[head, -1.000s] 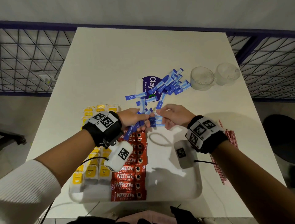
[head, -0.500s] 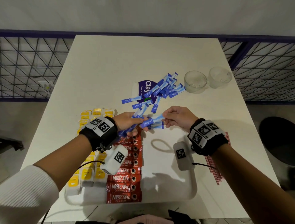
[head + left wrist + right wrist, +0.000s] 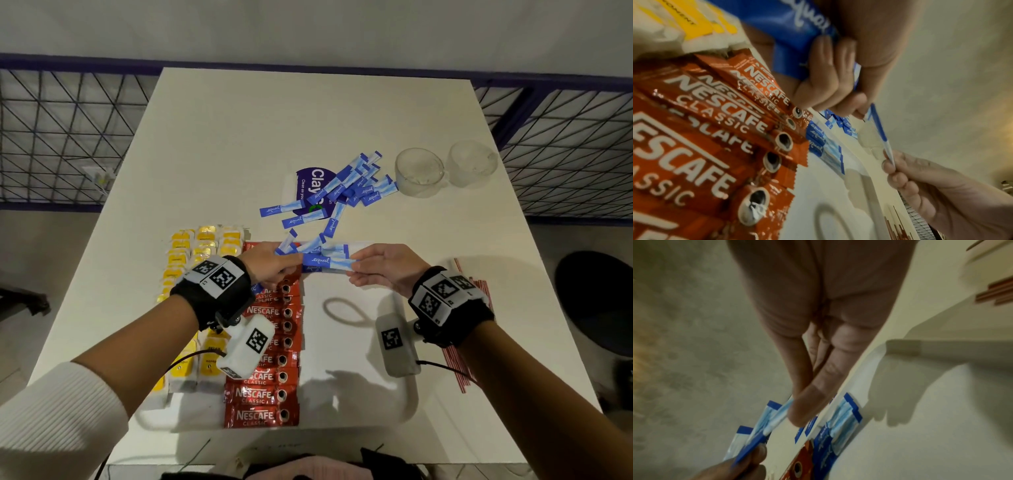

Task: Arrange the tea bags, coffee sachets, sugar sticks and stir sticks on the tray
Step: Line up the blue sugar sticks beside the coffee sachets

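Since the earlier frame, both hands have been lowered to the tray's [image 3: 407, 407] far edge. One sugar stick [image 3: 320, 261] is pinched at opposite ends by the left hand [image 3: 270, 263], whose grip also holds further sticks, and the right hand [image 3: 383, 267]. On the white surface [image 3: 239, 137] beyond lie loose sugar sticks [image 3: 356, 185] and two glass cups [image 3: 419, 171]. Coffee sachets [image 3: 262, 394] and tea bags [image 3: 205, 240] fill the tray's left side.

Sugar stick [image 3: 328, 263] now lower, over tray [image 3: 356, 346]
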`<state>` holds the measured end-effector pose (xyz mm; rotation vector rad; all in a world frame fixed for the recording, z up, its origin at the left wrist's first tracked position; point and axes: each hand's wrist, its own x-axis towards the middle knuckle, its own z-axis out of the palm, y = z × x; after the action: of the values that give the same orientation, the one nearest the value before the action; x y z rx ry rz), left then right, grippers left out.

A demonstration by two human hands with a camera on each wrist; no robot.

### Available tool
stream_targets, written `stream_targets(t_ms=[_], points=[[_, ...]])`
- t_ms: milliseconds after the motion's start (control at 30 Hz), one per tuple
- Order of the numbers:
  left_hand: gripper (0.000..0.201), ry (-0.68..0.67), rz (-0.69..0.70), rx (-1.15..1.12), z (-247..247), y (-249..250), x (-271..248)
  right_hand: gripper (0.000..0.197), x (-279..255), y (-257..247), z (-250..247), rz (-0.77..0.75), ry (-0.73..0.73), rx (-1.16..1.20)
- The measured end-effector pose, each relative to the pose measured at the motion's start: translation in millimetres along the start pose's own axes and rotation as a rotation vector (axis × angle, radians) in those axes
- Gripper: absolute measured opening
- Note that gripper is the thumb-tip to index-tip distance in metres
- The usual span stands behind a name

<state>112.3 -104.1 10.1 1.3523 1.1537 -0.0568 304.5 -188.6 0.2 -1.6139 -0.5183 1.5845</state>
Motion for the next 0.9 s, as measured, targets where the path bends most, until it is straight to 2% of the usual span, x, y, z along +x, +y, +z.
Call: stream_targets(t_ms=[100,200,300,467,667,900], points=[[0.030,0.017,-0.012,-0.075,-4.0,-2.5,-0.5,0.010,1.5,6.9,-3.5,0.065,0.041,-0.038],[0.013,0.007,-0.007,-0.124,-8.4,-5.7,-0.7,0.011,5.1,12.2,-2.9,0.122,0.068,-0.118],[0.011,0.001,-0.007,-0.105,-10.5,-7.1,-1.5,0.011,11.0,15.1,1.5,0.154,0.076,-0.141],[0.025,0.006,-0.010,-0.070,-13.6,-7.4,-1.7,0.015,18.9,19.0,9.7,0.179,0.094,-0.247],[0.016,0.006,-0.015,-0.065,-16.2,-6.5,-1.7,0.021,22.3,20.5,10.1,0.195,0.123,-0.311],[0.021,0.011,-0.023,-0.041,-16.8,-5.7,-0.5,0.019,25.1,24.9,11.2,0.209,0.161,-0.291]])
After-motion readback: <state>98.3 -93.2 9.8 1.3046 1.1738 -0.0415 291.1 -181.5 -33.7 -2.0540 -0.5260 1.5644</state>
